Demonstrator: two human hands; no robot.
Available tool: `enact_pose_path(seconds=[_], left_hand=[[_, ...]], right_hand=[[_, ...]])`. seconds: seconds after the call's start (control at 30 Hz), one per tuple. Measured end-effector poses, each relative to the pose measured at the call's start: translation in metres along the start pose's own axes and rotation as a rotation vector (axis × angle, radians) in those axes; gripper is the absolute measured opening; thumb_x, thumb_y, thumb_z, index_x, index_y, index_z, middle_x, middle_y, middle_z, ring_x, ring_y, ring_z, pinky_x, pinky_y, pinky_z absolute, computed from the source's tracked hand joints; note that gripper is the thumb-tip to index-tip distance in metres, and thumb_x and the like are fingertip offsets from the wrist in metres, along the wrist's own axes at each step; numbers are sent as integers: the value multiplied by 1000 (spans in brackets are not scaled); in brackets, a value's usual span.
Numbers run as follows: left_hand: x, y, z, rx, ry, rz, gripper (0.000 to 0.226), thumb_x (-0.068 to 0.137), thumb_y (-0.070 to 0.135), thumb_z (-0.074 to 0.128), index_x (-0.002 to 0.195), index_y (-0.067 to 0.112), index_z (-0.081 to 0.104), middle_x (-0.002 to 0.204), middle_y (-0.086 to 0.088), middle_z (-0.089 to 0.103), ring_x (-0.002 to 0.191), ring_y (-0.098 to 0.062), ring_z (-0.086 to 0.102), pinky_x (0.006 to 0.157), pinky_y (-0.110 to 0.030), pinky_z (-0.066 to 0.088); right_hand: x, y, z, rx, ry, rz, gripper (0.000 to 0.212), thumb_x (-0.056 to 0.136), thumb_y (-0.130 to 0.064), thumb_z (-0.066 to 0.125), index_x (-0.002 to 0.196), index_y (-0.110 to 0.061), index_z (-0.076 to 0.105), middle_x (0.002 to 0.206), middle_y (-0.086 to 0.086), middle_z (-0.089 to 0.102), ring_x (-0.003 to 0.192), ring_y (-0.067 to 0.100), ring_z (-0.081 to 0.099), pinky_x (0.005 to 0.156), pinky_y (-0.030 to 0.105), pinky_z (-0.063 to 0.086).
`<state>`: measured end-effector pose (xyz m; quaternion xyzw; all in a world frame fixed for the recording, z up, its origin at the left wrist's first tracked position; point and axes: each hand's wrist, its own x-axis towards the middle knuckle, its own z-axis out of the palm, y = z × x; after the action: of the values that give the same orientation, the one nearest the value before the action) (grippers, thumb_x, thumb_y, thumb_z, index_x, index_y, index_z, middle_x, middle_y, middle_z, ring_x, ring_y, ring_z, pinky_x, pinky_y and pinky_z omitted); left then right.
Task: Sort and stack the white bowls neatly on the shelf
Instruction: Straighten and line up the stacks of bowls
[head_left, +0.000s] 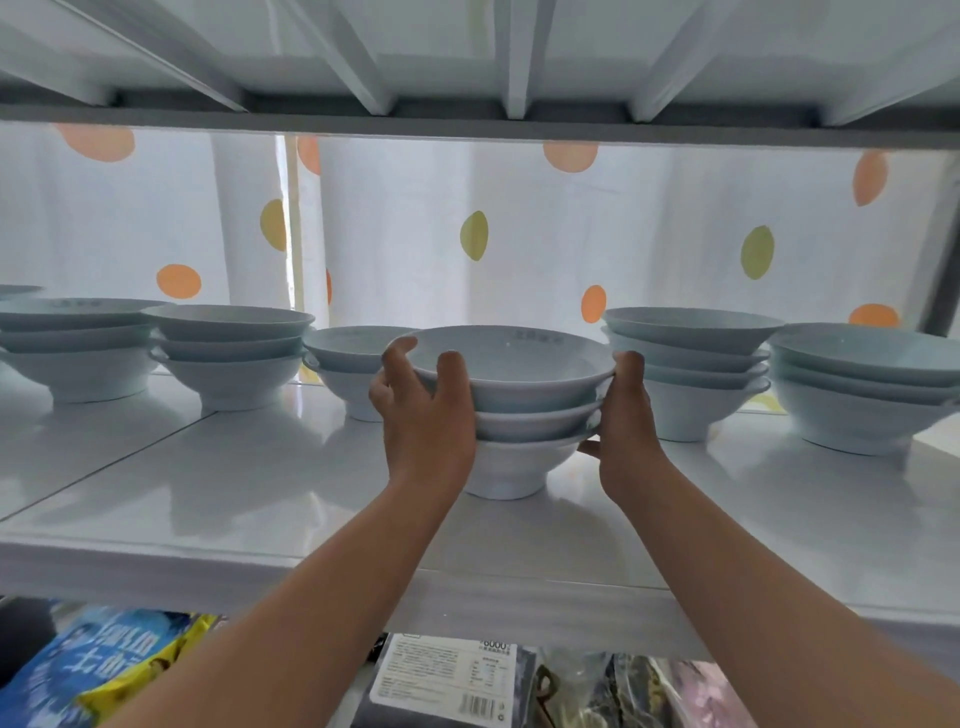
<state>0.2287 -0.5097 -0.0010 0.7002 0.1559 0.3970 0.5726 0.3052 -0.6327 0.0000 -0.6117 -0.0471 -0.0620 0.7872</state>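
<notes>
A stack of three white bowls (519, 410) stands on its foot near the middle of the white shelf (260, 499), a little nearer the front edge than the other stacks. Both hands are on it. The left hand (423, 415) clasps the left side, thumb hooked over the top bowl's rim and fingers (451, 374) spread up across the rims of the bowls below. The right hand (626, 415) presses against the right side, fingers lying flat along the three rims and the thumb tucked low under the bottom bowl's flare. So the fingers of both hands are closed on the stack, which is nested evenly and upright.

Just behind the left hand sits a shorter stack of two bowls (353, 364), partly hidden by it. Farther left comes a stack of three (228, 353), then another stack (78, 348) running off the left edge. To the right, close beside the right hand, is a stack of four (691, 369), and beyond that one more stack (862, 389) near the right post.

Behind the shelf hangs a white curtain (519, 234) dotted with orange and green ovals. The underside of the upper shelf (467, 62) shows ribs overhead. Below the shelf lie a blue and yellow packet (104, 670) and a labelled package (447, 680) with a barcode.
</notes>
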Motion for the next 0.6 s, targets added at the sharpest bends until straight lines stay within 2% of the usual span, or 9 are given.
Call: enact_pose_path(seconds=[0.07, 0.13, 0.27, 0.37, 0.47, 0.53, 0.6], left_hand=[[1, -1, 5, -2, -16, 19, 36, 93, 38, 35, 129, 36, 31, 139, -6, 30, 97, -19, 42, 80, -31, 31], [4, -2, 9, -15, -49, 36, 38, 92, 39, 36, 129, 35, 30, 140, -6, 28, 103, -20, 43, 83, -32, 33], [10, -4, 15, 27, -127, 56, 41, 94, 45, 34, 133, 36, 26, 143, -3, 25, 109, -20, 43, 88, -34, 35], [19, -8, 10, 119, -162, 89, 40, 97, 47, 25, 135, 36, 29, 144, -4, 28, 113, -21, 41, 99, -39, 33], [43, -17, -6, 428, 47, 378, 35, 100, 23, 31, 134, 20, 39, 138, -8, 41, 120, -29, 41, 97, -36, 34], [68, -24, -19, 415, 152, 394, 33, 97, 22, 37, 129, 17, 44, 128, -14, 50, 117, -32, 44, 98, -37, 34], [94, -37, -29, 628, 102, 392, 40, 92, 26, 45, 131, 18, 42, 129, -15, 51, 122, -34, 39, 104, -42, 30]], right_hand=[[1, -2, -3, 12, 3, 1, 27, 91, -43, 29, 89, -33, 54, 95, -3, 59, 95, 19, 55, 72, 33, 46], [2, -4, -5, 41, 21, 8, 28, 91, -43, 30, 95, -30, 55, 97, -2, 59, 95, 19, 55, 73, 33, 46], [-2, -3, -10, 117, 37, 62, 44, 87, -54, 34, 124, -34, 48, 126, -3, 55, 113, 21, 52, 85, 42, 48], [-19, 2, -13, 203, 14, 125, 61, 79, -67, 43, 136, -47, 32, 139, -12, 41, 123, 25, 44, 81, 48, 50], [-41, 10, -10, 323, -45, 243, 75, 73, -67, 56, 138, -53, 19, 127, -14, 36, 119, 31, 44, 82, 54, 52], [-52, 16, 2, 353, -83, 229, 81, 70, -63, 63, 135, -56, 17, 121, -15, 42, 113, 34, 52, 80, 57, 52], [-55, 18, 16, 338, -59, 180, 87, 62, -60, 70, 134, -56, 20, 124, -10, 46, 111, 32, 53, 78, 61, 52]])
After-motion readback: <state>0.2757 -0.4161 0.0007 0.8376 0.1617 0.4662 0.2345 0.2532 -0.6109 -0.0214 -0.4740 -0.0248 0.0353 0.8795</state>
